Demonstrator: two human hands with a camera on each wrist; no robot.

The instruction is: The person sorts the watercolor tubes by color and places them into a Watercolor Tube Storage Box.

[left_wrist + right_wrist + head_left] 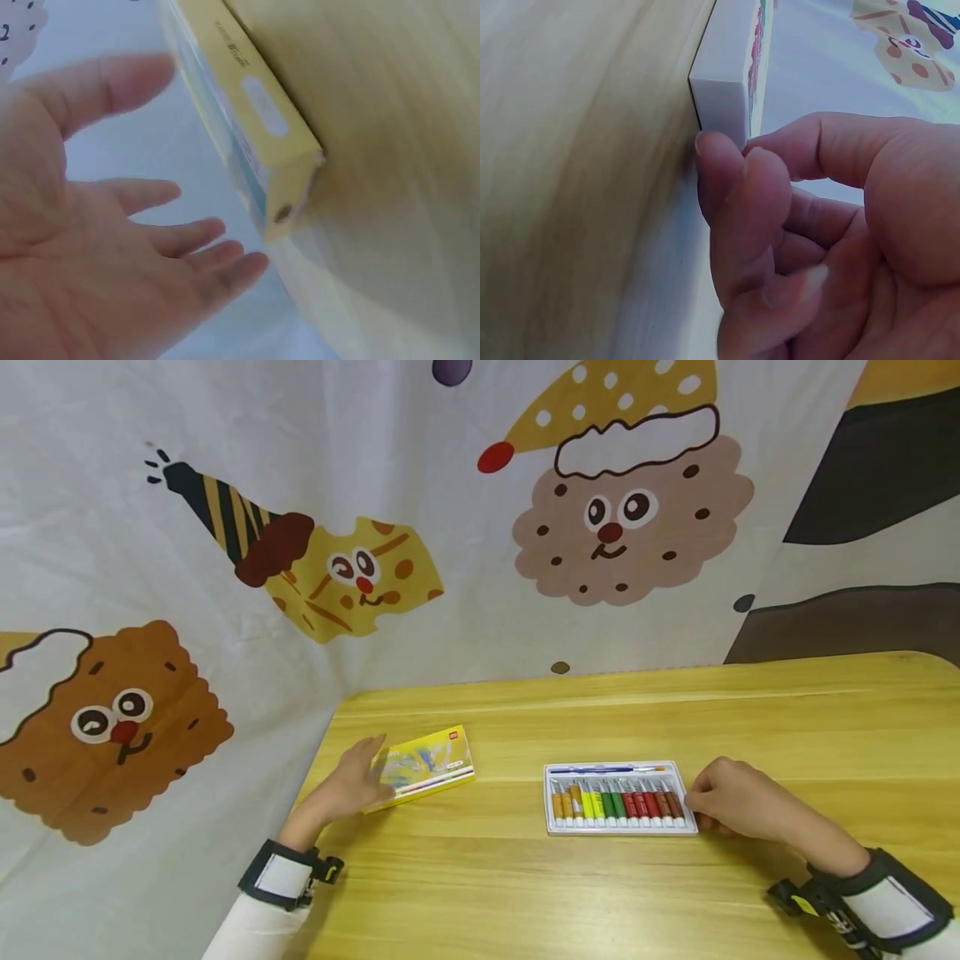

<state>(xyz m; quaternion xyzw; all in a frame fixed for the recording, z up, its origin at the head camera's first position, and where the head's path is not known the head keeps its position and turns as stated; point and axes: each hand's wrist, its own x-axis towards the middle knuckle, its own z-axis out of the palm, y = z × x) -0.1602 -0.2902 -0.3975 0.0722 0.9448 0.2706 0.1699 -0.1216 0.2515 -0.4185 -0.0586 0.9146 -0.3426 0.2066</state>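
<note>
A white tray of paint tubes [622, 831] lies on the table, with a row of orange, yellow, green, red and brown tubes under a blue-handled paintbrush [600, 770]. My right hand [738, 797] is at its right side; in the right wrist view, thumb and forefinger pinch the end of the white tray [724, 101], the other fingers curled. To the left, a yellow box [442, 756] with a printed top lies flat. Beside its left end is my left hand [352, 783], fingers spread and extended. The left wrist view shows the thumb near the box [262, 112]; contact is unclear.
The wooden table [465, 893] ends at a white cloth [480, 635] with cartoon biscuits and cheese, hanging behind and to the left. Bare wood separates the box from the tray. Each wrist wears a dark strap [281, 872] with a small camera.
</note>
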